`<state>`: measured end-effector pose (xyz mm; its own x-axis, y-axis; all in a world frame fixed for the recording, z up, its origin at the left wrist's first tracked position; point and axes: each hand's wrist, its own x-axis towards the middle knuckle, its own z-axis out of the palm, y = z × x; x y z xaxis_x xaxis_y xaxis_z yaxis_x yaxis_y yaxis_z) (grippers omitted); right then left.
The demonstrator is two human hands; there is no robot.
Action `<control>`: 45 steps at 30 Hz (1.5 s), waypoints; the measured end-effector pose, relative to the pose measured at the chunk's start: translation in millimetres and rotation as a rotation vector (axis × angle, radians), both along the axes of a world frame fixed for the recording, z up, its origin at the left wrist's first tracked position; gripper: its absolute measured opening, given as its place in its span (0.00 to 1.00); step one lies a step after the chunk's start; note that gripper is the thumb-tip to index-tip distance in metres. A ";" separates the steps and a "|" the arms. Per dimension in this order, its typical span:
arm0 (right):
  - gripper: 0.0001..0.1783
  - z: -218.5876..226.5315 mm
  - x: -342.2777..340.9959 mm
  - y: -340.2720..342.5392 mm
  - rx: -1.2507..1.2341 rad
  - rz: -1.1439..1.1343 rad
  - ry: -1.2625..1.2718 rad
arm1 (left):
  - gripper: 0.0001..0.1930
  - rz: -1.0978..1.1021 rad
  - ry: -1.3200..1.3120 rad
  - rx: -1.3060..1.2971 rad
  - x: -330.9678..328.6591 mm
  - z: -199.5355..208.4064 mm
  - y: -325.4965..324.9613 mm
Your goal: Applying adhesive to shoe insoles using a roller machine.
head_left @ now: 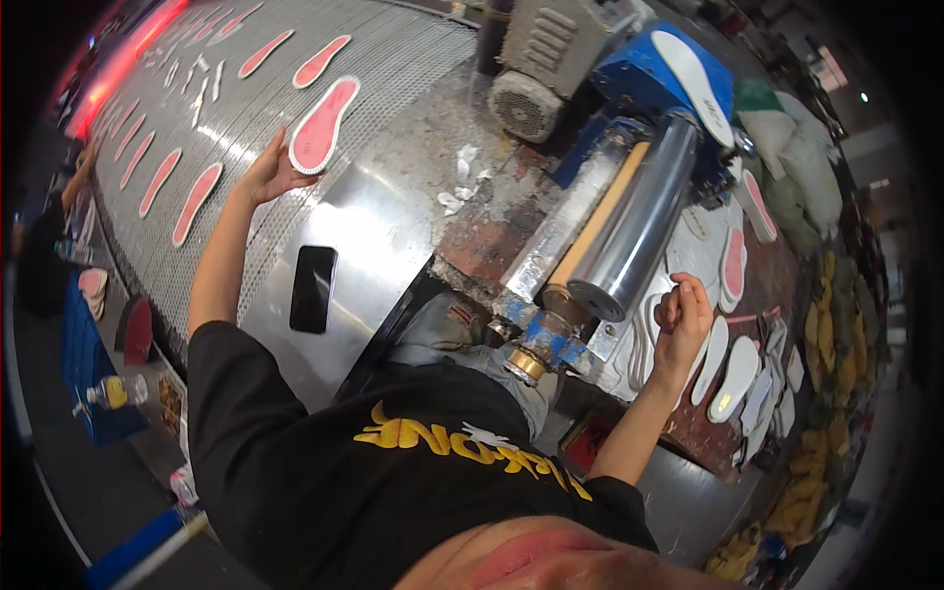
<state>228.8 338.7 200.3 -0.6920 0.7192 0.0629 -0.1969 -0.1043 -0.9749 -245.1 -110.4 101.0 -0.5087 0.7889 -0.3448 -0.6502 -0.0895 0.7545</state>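
At the near edge of the metal mesh belt (pixel 379 74), my left hand (pixel 265 175) grips the heel end of a pink insole (pixel 323 126) with a white rim. The insole's pink face is turned up and its toe points away from me. To the right of a shiny steel roller (pixel 639 216), my right hand (pixel 685 320) hovers over white insoles (pixel 644 339). Its fingers are loosely bent and partly apart, and I see nothing between them.
Several pink insoles (pixel 197 204) lie along the belt. A black phone (pixel 313 289) rests on the metal plate. Beyond the roller, a white insole (pixel 693 87) lies on a blue housing (pixel 637 74) beside a grey motor (pixel 526 103). More white soles (pixel 735 380) cover the right-hand table.
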 end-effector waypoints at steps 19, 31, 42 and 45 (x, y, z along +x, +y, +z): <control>0.07 -34.2 92.1 -17.0 0.073 -0.447 -0.318 | 0.22 0.484 0.148 -0.396 -154.8 -117.0 63.1; 0.36 -51.2 135.6 4.9 0.924 -0.395 -1.378 | 0.28 0.203 0.724 -0.828 -87.9 -107.3 120.0; 0.33 -92.9 171.7 67.4 0.506 -0.116 -0.989 | 0.18 0.148 1.496 -0.693 -24.4 -96.8 153.9; 0.33 -94.5 174.2 64.8 0.577 -0.218 -1.112 | 0.18 0.136 1.348 -0.689 -28.2 -97.9 162.5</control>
<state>403.0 403.5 105.8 -0.4437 0.8863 -0.1327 0.7936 0.3198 -0.5176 -273.3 52.1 3.1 -0.7886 0.5958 0.1522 0.5216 0.5170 0.6787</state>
